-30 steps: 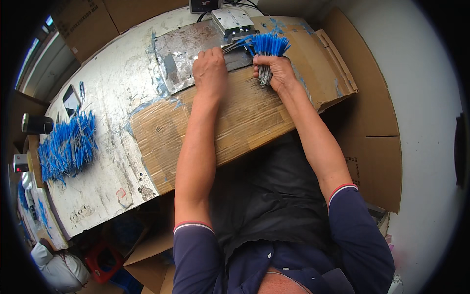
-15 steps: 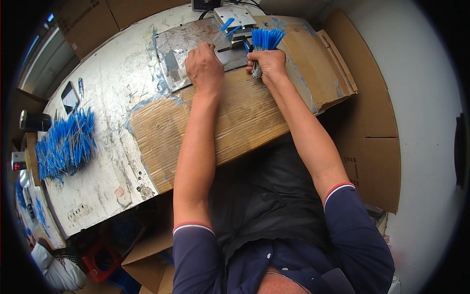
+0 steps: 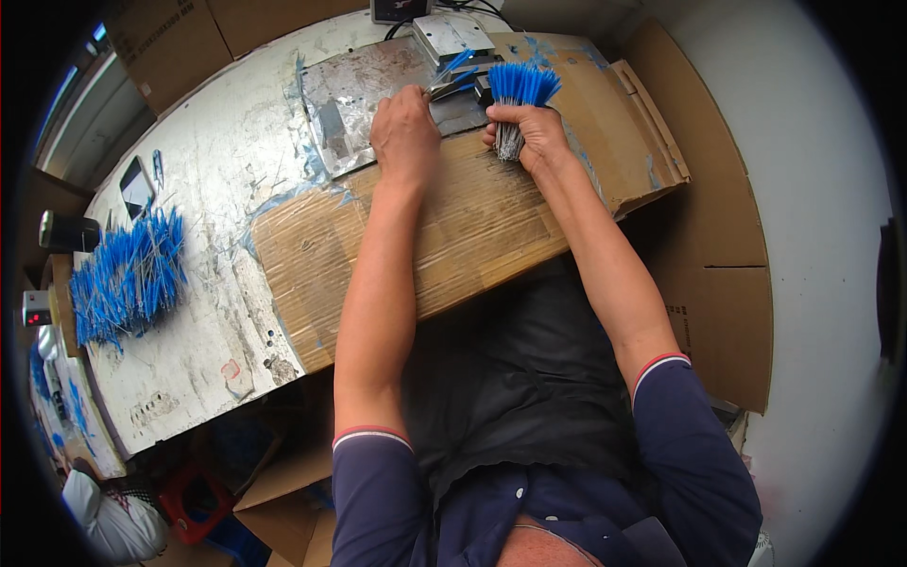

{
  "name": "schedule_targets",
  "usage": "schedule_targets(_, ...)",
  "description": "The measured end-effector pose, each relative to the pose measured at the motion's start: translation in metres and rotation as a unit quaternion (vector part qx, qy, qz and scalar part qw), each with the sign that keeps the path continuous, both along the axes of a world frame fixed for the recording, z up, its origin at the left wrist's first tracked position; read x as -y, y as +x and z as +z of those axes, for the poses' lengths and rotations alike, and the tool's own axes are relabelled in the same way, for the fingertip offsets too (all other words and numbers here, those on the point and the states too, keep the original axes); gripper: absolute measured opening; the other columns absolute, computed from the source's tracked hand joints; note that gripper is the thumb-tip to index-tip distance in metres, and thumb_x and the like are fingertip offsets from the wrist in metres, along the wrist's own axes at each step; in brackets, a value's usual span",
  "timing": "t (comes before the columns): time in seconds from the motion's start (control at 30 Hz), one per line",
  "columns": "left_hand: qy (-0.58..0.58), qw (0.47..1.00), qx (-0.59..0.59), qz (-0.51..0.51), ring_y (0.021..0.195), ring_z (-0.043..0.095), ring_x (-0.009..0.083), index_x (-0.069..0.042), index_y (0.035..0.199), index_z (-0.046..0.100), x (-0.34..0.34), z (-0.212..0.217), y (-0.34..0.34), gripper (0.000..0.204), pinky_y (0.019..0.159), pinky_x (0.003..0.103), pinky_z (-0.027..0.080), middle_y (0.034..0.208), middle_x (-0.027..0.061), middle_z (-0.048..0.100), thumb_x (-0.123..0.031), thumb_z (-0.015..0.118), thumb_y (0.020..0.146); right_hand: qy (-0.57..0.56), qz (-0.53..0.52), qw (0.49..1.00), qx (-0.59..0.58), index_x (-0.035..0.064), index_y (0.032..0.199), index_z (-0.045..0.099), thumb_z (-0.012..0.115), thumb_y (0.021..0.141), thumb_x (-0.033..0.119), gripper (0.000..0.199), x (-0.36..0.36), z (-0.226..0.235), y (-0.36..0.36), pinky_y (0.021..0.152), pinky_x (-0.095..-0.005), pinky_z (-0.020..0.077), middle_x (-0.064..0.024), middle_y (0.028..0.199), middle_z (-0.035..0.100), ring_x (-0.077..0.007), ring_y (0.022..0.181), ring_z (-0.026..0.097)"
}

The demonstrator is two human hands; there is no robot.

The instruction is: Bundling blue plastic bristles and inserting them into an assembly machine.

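My left hand (image 3: pixel 404 129) is closed in a pinch over the metal plate (image 3: pixel 364 80). From its fingertips a few thin blue-bristled wire brushes (image 3: pixel 459 62) point up and right, beside a small metal fixture (image 3: pixel 453 38). My right hand (image 3: pixel 537 134) grips a thick bundle of similar brushes (image 3: pixel 522 85), blue bristles up and bare wire stems below the fist. A dark block on the fixture's near side sits just left of that bundle. How the left fingertips meet the stems is partly hidden.
A large heap of blue wire brushes (image 3: pixel 132 279) lies on the worn white table (image 3: pixel 217 331) at left, near a phone (image 3: pixel 135 189) and a black cup (image 3: pixel 68 231). Flattened cardboard (image 3: pixel 331 260) covers the near edge. Someone's white sleeve (image 3: pixel 113 520) shows lower left.
My right hand has shifted slightly right and down with its bundle. My left hand has moved a little right, and its brushes have lowered toward the fixture.
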State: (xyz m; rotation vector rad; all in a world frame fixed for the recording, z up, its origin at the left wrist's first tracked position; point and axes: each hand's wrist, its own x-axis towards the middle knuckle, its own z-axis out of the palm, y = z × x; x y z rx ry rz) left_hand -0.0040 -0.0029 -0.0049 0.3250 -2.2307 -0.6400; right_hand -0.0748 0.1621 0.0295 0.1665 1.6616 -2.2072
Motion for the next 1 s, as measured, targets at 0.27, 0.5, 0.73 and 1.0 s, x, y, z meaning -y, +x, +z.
schedule_targets(0.27, -0.057, 0.998, 0.005, -0.012, 0.083, 0.062, 0.0321, -0.007, 0.096, 0.066, 0.001, -0.004, -0.001, 0.013, 0.076, 0.043, 0.049, 0.086, 0.012, 0.068, -0.019, 0.061, 0.095, 0.041, 0.069, 0.997, 0.021, -0.0064, 0.076, 0.064, 0.075, 0.074, -0.006, 0.012, -0.007, 0.008, 0.001, 0.05, -0.0379, 0.0598, -0.0155, 0.067, 0.065, -0.0246, 0.054, 0.066)
schedule_targets(0.5, -0.067, 0.997, 0.026, -0.002, 0.083, 0.063, 0.0319, -0.006, 0.092, 0.065, -0.001, -0.002, 0.0, 0.013, 0.075, 0.043, 0.05, 0.086, 0.013, 0.068, -0.019, 0.061, 0.094, 0.009, 0.059, 0.998, 0.022, -0.0073, 0.077, 0.064, 0.074, 0.075, -0.005, 0.01, -0.009, 0.006, 0.003, 0.049, -0.0383, 0.0586, -0.0158, 0.068, 0.065, -0.0245, 0.053, 0.065)
schedule_targets(0.73, 0.026, 0.996, 0.004, 0.09, 0.083, 0.065, 0.0321, -0.008, 0.094, 0.064, 0.001, -0.001, 0.001, 0.014, 0.072, 0.045, 0.05, 0.085, 0.0124, 0.069, -0.021, 0.061, 0.095, 0.089, 0.05, 0.995, -0.014, -0.0092, 0.074, 0.062, 0.071, 0.076, -0.01, 0.009, 0.002, 0.009, 0.004, 0.044, -0.0368, 0.0576, -0.0167, 0.067, 0.063, -0.0232, 0.052, 0.065)
schedule_targets(1.0, 0.021, 0.995, -0.041, 0.086, 0.085, 0.063, 0.0324, -0.007, 0.092, 0.064, 0.002, 0.0, -0.001, 0.014, 0.074, 0.045, 0.049, 0.085, 0.0119, 0.068, -0.021, 0.062, 0.094, 0.139, -0.002, 0.99, -0.034, -0.0095, 0.072, 0.06, 0.07, 0.076, -0.011, 0.011, 0.022, 0.01, 0.005, 0.042, -0.037, 0.0567, -0.0182, 0.066, 0.063, -0.0241, 0.05, 0.064)
